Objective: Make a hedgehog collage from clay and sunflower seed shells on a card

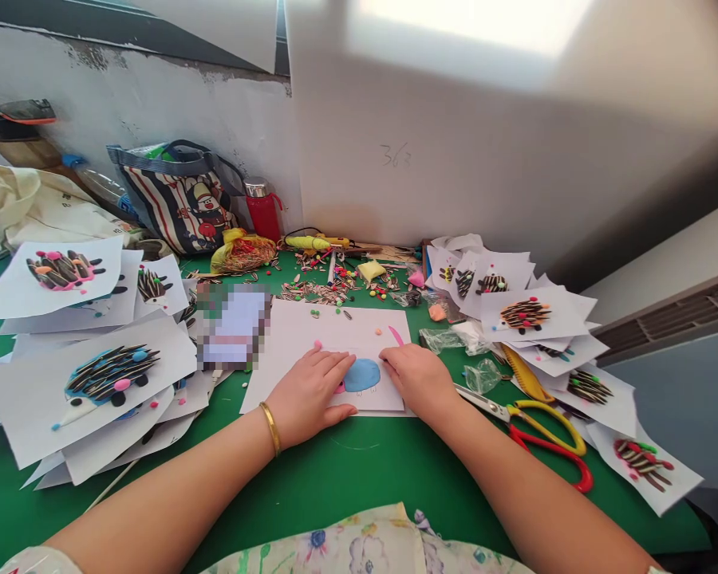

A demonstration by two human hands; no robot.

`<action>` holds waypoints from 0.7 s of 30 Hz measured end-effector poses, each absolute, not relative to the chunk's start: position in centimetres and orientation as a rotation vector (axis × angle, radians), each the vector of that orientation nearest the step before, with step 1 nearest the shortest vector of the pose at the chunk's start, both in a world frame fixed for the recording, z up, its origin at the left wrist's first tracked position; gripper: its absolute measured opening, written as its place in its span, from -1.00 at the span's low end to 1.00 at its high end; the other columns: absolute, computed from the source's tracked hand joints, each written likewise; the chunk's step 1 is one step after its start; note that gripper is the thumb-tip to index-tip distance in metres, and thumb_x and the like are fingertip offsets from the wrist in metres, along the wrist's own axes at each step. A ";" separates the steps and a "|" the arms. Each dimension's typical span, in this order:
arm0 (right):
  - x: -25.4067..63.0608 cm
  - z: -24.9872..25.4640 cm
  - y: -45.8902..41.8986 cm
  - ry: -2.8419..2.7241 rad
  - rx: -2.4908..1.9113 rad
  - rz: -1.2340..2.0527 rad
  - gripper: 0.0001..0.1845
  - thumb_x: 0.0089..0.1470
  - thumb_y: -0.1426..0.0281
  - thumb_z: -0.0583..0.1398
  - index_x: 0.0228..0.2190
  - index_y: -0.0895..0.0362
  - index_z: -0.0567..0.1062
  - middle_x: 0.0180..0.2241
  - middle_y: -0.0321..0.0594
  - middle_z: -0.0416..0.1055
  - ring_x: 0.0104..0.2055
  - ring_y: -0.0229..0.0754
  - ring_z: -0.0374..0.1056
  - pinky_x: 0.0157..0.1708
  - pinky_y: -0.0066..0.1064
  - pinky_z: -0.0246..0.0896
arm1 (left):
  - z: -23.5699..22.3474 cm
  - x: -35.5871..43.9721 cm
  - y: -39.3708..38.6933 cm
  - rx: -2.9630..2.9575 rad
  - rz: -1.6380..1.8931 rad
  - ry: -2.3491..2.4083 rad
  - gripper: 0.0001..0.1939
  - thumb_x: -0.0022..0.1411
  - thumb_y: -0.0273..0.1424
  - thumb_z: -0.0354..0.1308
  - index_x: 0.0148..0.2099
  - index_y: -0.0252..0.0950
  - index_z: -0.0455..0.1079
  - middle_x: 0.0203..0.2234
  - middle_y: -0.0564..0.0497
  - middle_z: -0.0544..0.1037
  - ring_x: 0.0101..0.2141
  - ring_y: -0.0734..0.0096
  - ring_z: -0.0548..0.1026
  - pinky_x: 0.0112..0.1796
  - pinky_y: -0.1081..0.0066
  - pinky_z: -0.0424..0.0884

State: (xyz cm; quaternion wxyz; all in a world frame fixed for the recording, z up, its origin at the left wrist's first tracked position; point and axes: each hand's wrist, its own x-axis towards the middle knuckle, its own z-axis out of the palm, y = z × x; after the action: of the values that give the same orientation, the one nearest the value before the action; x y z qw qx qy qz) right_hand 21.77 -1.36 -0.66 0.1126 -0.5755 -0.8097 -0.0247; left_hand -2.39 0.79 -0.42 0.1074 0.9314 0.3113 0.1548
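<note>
A white sheet of paper (287, 323) lies on the green tabletop. Flattened blue clay (364, 375) fills a rounded body shape on it, with small drawn feet below. My left hand (314, 391) rests flat on the paper's left part, fingers stretched out beside the blue clay; a bit of pink clay (339, 387) shows at its fingers. At the right edge of the blue shape, my right hand (422, 381) has its fingers curled together against the paper; what they hold, if anything, is hidden. A thin pink strip (396, 335) sticks out above it.
Stacks of seed-and-clay hedgehog pictures (113, 375) stand left, more hedgehog pictures (523, 315) right. Scissors (544, 430) lie beside my right forearm. Behind the paper are scattered seeds (317, 288), a red bottle (263, 209) and a striped bag (176, 195). A phone (236, 327) is at left.
</note>
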 end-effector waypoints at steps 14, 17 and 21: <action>22.1 -2.5 -0.2 -2.324 -1.537 0.033 -0.71 0.25 0.51 0.07 -0.07 0.12 0.49 -0.06 -0.13 0.54 -0.02 -0.12 0.44 -0.03 -0.33 0.30 | -0.2 -2.2 0.6 2.761 0.500 0.896 -0.43 0.29 -0.11 0.12 0.23 -0.31 0.27 0.07 -0.19 0.49 -0.02 0.06 0.48 0.01 0.08 0.39; 22.0 -2.9 -0.1 -2.321 -1.519 0.058 -0.71 0.25 0.50 0.08 -0.06 0.09 0.49 -0.02 -0.16 0.52 0.00 -0.14 0.44 -0.03 -0.35 0.32 | -0.3 -2.3 0.9 2.748 0.556 0.895 -0.50 0.35 -0.16 0.06 0.22 -0.30 0.29 0.05 -0.19 0.50 -0.02 0.09 0.49 0.01 0.08 0.41; 21.9 -3.1 -0.1 -2.317 -1.490 0.091 -0.69 0.24 0.52 0.08 -0.04 0.05 0.48 -0.01 -0.20 0.52 0.04 -0.17 0.42 -0.02 -0.36 0.31 | -0.6 -2.4 1.2 2.763 0.541 0.887 -0.48 0.33 -0.17 0.09 0.24 -0.31 0.28 0.11 -0.21 0.46 0.11 0.07 0.42 0.12 0.04 0.33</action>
State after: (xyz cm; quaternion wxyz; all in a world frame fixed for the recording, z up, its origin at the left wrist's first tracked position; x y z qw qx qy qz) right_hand 21.85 -0.06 -3.15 0.1915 -0.5307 -0.8250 0.0323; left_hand -2.44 1.17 -0.63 0.0947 0.9318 0.2990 0.1825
